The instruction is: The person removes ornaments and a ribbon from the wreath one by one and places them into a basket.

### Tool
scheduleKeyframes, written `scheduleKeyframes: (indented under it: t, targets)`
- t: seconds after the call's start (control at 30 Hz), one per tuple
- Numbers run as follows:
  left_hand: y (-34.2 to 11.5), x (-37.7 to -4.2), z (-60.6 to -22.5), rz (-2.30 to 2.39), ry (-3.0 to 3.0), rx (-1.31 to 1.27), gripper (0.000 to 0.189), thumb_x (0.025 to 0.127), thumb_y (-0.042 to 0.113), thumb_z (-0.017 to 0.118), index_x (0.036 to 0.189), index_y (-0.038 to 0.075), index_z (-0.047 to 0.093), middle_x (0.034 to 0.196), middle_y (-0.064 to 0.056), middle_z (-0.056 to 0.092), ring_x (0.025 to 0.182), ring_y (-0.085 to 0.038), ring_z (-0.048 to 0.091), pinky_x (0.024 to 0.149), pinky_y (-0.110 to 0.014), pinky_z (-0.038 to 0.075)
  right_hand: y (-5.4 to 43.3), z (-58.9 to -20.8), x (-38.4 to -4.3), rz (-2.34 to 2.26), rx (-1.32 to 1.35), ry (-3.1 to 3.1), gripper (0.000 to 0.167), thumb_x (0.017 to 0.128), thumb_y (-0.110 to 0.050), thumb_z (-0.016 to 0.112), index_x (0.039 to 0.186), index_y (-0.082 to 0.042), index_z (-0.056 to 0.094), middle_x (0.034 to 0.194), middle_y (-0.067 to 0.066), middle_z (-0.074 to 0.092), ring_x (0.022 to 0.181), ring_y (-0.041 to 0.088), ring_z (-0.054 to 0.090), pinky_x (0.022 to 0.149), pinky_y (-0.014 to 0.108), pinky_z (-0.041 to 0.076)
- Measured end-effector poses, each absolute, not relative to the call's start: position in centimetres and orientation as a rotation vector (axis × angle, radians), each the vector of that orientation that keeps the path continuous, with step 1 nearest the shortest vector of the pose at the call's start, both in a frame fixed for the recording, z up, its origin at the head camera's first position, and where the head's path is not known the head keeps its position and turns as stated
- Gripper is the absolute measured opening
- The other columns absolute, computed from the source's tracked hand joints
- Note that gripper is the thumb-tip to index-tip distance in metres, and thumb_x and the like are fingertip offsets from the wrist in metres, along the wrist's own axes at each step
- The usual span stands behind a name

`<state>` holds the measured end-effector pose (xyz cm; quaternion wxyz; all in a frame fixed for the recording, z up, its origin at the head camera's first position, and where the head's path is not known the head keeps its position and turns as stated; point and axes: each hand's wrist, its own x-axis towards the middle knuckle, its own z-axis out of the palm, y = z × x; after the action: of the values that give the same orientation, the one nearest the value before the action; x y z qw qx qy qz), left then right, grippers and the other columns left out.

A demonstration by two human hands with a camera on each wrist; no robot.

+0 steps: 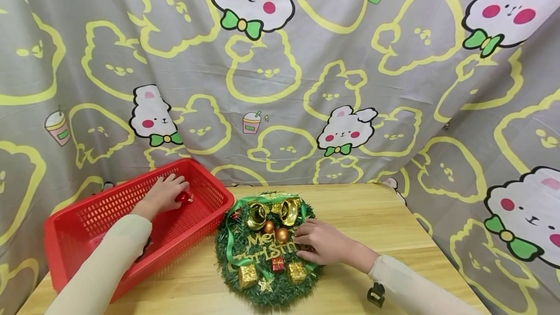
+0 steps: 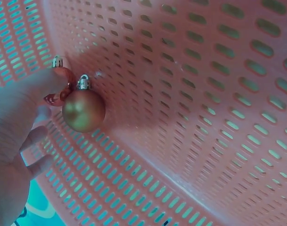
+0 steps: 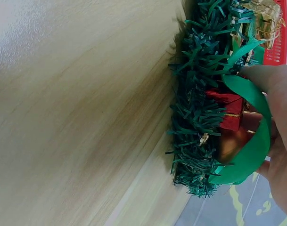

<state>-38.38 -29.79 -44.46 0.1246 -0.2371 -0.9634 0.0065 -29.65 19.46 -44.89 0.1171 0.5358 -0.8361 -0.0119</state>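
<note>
My left hand (image 1: 165, 192) reaches into a red plastic basket (image 1: 131, 247). Its fingers pinch a shiny red ball ornament (image 1: 185, 197) with a metal cap, partly covered by a finger in the left wrist view. Beside that ornament is a matte gold ball ornament (image 2: 84, 110). A green Christmas wreath (image 1: 271, 298) lies on the table to the basket's right. My right hand (image 1: 321, 243) rests on the wreath's right side, over part of its gold lettering (image 1: 260, 239). In the right wrist view, a green ribbon (image 3: 254, 155) loops in front of its fingers, near a copper ball (image 3: 232, 143) and red gift box (image 3: 232, 110).
Gold bells (image 1: 288, 212) sit at the wreath's top, with gold gift boxes (image 1: 248, 276) and a gold star (image 1: 265, 285) near its bottom. The wooden table (image 1: 363, 203) meets a patterned grey curtain (image 1: 280, 164) behind. A dark wristband piece (image 1: 376, 294) hangs under the right sleeve.
</note>
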Motion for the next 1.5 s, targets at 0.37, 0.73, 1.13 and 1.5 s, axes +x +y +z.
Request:
scheduleKeyframes:
  t: [0.37,0.73,1.13,1.5]
  targets:
    - [-29.9,-38.5,-44.7,0.01,-2.842,-0.693,0.046,0.074,0.012,0.088,0.115,0.004,0.069,0.117,-0.022,0.066,0.11,-0.043,0.055,0.095,-0.071,0.046,19.6,-45.2,-29.8,-0.032,1.567,-2.44,0.033,0.1,-0.038,0.062,0.117,-0.013,0.076,0.118,0.003,0.074,0.115,0.019,0.068,0.108,0.051,0.048]
    - [-29.9,-38.5,-44.5,0.006,-2.861,-0.675,0.047,0.074,0.013,0.089,0.115,0.005,0.069,0.115,-0.021,0.068,0.11,-0.044,0.056,0.096,-0.071,0.045,19.4,-45.1,-29.8,-0.036,1.574,-2.434,0.033,0.1,-0.037,0.061,0.117,-0.012,0.075,0.118,0.004,0.074,0.117,0.02,0.067,0.108,0.051,0.048]
    - [-29.9,-38.5,-43.7,-0.015,-2.885,-0.62,0.052,0.073,0.014,0.089,0.119,0.002,0.068,0.12,-0.027,0.067,0.117,-0.05,0.055,0.1,-0.073,0.042,19.5,-45.0,-30.0,-0.02,1.586,-2.384,0.032,0.098,-0.036,0.065,0.114,-0.011,0.077,0.114,0.003,0.075,0.112,0.019,0.068,0.104,0.047,0.051]
    - [-29.3,-37.9,-42.5,-0.082,-2.888,-0.583,0.049,0.077,0.017,0.086,0.12,0.002,0.069,0.12,-0.026,0.067,0.117,-0.049,0.054,0.101,-0.071,0.041,19.6,-45.1,-29.9,-0.032,1.574,-2.407,0.033,0.099,-0.038,0.063,0.115,-0.012,0.076,0.116,0.003,0.075,0.113,0.018,0.068,0.106,0.049,0.05]
